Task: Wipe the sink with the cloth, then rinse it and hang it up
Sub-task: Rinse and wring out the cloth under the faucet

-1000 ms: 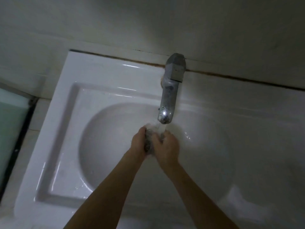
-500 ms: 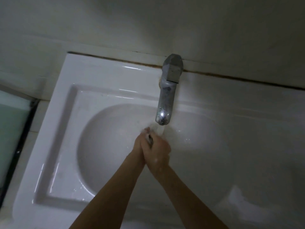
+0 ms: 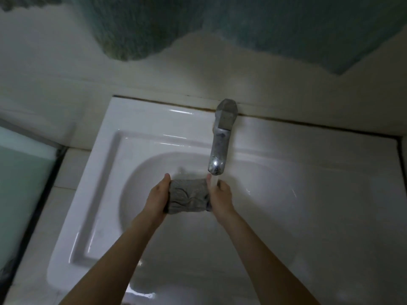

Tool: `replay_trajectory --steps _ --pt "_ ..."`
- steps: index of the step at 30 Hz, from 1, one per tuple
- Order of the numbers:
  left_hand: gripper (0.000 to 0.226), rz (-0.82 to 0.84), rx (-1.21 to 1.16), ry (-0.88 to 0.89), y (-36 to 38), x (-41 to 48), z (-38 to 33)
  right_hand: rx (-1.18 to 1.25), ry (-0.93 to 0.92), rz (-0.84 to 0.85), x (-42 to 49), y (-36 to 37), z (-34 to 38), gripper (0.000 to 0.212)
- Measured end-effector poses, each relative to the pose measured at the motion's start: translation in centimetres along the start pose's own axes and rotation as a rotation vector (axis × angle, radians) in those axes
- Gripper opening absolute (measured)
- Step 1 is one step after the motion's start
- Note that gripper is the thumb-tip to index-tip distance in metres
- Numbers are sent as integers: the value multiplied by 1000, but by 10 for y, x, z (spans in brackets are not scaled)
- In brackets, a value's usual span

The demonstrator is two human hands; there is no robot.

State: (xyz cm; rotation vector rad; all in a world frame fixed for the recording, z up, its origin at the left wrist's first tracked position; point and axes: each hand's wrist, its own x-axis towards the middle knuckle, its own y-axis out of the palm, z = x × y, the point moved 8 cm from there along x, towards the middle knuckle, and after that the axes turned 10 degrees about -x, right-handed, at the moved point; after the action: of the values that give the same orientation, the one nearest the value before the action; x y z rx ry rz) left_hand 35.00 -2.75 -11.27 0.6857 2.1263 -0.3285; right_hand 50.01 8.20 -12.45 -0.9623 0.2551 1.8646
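The grey cloth is bunched and stretched sideways between both hands, held over the middle of the basin, just near and left of the spout! The left hand clamps its left end, fingers wrapped under and thumb on top, a tight grip full of fabric. The right hand pinches the right end, equally closed on the cloth, and sits directly under the running water, which streams down from the tap onto the thumb side of that hand and the edge of the cloth. So it looks like the rinse is live right now, and the fabric looks soaked and wrinkled

The white sink gleams around them, with glossy highlights on its far ledge and wet droplets low in the bowl to the right. Whether the wiping is fully done cannot be read from here, but with the cloth under the flow, my call is that the wipe is behind and the rinse is under way. Still left, by my reckoning: finish rinsing, probably wring, shut off the water, and hang the cloth up. No hook or rail shows, though something fluffy and teal, maybe a towel, drapes along the wall at the far side, and a pale green panel sits at the left edge
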Motion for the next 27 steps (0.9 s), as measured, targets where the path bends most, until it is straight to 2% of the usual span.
replay_trajectory --steps 5,8,11,14,18,20,23,25,27 --pt "54 115 49 23 48 -7 0 78 -16 -123 -1 -50 3 37" --pt "52 196 43 -13 89 -7 15 69 2 -219 0 -92 -2 34" --pt "54 209 -6 -68 105 -8 28 78 -2 -259 -2 -113 -7 33" --pt "53 153 32 -35 84 -5 28 67 -15 -232 -4 -94 -7 35" --pt "47 29 91 39 24 1 17 62 -34 -156 -10 -32 -5 37" --pt "44 29 179 54 1 6 14 101 -22 -115 -16 -11 -5 34" --pt "33 125 413 88 -1 -4 -1 200 1 -54 -32 -6 0 23" --pt "34 210 601 222 15 -24 -24 259 7 -45 -44 -16 6 26" --pt "44 212 749 438 31 -51 -55 281 -8 -43 -55 -30 13 31"
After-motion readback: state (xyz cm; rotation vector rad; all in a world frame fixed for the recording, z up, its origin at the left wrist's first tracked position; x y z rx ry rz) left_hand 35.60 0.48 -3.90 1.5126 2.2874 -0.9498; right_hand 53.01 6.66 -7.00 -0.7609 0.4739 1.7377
